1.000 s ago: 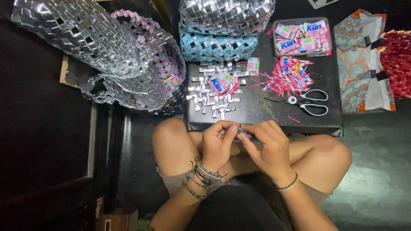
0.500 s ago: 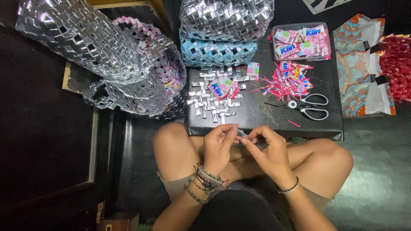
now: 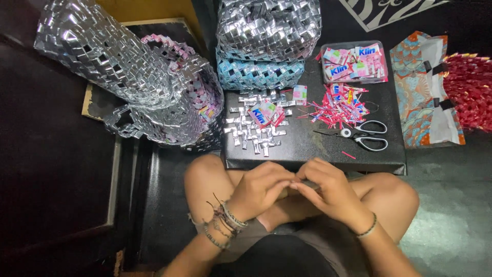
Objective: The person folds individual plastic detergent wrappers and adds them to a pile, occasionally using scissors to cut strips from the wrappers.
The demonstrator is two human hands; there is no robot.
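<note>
My left hand (image 3: 260, 188) and my right hand (image 3: 327, 192) meet over my lap, just in front of the black tray's (image 3: 307, 154) near edge. Their fingertips pinch a small folded silver strip (image 3: 306, 183) between them; most of it is hidden by my fingers. On the tray lie a heap of folded silver wrapper pieces (image 3: 251, 131), a pile of thin pink and red trimmings (image 3: 338, 109) and black-and-white scissors (image 3: 361, 137). A clear box of pink and blue wrappers (image 3: 356, 62) stands at the tray's far right.
Woven silver baskets (image 3: 110, 61) (image 3: 269, 28) stand at the far left and behind the tray, with a blue woven one (image 3: 261, 74) below. A patterned fabric pouch (image 3: 425, 97) and a red woven piece (image 3: 474, 92) lie on the right. My bare knees flank the hands.
The view has shifted slightly, so the hands sit a little lower in frame. Both hands stay together, fingers working the small strip; nothing was picked up or put down.
</note>
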